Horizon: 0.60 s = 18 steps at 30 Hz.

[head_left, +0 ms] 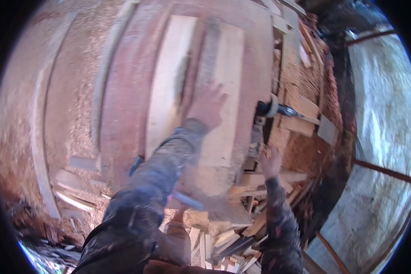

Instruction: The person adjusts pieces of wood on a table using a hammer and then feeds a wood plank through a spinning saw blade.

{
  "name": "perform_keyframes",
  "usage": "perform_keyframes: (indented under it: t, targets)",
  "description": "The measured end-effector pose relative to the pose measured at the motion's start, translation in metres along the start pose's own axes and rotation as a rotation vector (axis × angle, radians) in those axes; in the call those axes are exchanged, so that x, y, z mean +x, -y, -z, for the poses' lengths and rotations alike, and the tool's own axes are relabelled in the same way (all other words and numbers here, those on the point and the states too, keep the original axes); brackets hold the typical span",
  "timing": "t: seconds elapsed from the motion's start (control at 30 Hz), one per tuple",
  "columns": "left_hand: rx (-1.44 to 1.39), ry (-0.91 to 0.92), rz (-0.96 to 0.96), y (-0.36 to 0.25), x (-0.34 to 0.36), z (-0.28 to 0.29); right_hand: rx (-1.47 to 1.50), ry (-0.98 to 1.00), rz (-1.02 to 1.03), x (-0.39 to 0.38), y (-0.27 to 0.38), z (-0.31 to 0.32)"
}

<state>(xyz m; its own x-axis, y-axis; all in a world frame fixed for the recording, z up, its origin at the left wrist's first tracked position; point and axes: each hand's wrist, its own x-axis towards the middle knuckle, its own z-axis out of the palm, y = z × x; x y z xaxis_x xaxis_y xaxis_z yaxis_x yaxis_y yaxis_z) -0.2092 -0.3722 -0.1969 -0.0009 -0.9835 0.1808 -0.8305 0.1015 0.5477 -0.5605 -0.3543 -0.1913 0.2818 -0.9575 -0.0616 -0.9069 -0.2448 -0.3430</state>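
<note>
Two boards, the left pale board (pixel 169 82) and the right pale board (pixel 228 100), were laid lengthwise on the reddish tabletop (pixel 128 91) at the centre of the frame. Pale wood was exposed on both, while a grey, rougher strip was left along the right one's left side; the work was therefore judged only partly done. The left hand (pixel 209 106) was laid over the right board, its grip spread. The right hand (pixel 271 162) was held near the tabletop's right edge; whether anything was pinched in its grip could not be told through the blur. Most room for moving was judged to be offered left of the boards, whereas the right was crowded by a black-bodied fitting (pixel 271 108) and the lower centre by offcuts (pixel 223 246).
</note>
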Motion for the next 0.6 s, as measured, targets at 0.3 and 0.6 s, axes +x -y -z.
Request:
perform_keyframes:
  t: [0.3,0.6]
  targets:
    - [0.116,0.06,0.076,0.005,-0.005,0.01,-0.67,0.353,0.176,0.233,-0.108,-0.046]
    - [0.021,0.028,0.026,-0.001,0.006,0.017,-0.353,0.357,0.301,0.279,-0.179,-0.093]
